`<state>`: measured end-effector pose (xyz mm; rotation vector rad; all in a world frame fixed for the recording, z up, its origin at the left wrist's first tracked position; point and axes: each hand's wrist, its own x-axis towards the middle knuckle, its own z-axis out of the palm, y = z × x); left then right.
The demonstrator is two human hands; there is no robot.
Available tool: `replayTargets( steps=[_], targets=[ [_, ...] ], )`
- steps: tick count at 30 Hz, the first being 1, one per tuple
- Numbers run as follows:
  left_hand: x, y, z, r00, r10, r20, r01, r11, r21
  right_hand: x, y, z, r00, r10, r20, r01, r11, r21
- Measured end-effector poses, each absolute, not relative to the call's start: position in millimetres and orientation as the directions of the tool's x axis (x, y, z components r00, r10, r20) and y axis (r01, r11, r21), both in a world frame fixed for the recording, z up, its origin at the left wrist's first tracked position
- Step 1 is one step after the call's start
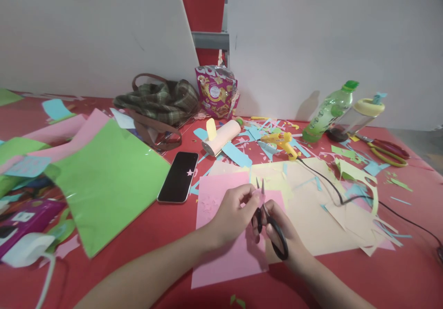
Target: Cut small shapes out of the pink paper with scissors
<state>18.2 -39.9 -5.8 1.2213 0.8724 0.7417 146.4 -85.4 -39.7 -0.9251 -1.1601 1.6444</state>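
Observation:
My left hand [238, 210] pinches a small piece of pink paper [259, 196] between thumb and fingers. In my right hand [282, 228] is a pair of scissors with black handles [277, 240]; the blades point away from me, slightly apart, right at the pink piece. Both hands are above a pink sheet [221, 258], which lies partly over a cream sheet [308, 226]. Several small pink cut-outs [208, 205], star-like in outline, rest on the pink sheet left of my hands. A tiny pink star [190, 173] sits on the phone [178, 177].
Green sheets [114, 180] and a purple power strip [29, 219] lie left. Behind are a paper tube [223, 137], a snack bag [217, 92] and a plaid bag [159, 99]. Rightward are a yellow glue gun [281, 144] with a trailing cord, a green bottle [328, 113] and more scissors [386, 151].

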Motion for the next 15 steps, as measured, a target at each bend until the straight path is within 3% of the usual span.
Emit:
replayTargets(
  steps=[15],
  targets=[
    [18.4, -40.5, -4.0, 0.459, 0.878, -0.135, 0.065, 0.118, 0.991, 145.4, -84.7, -38.3, -0.280, 0.956, -0.083, -0.206, -0.144, -0.968]
  ],
)
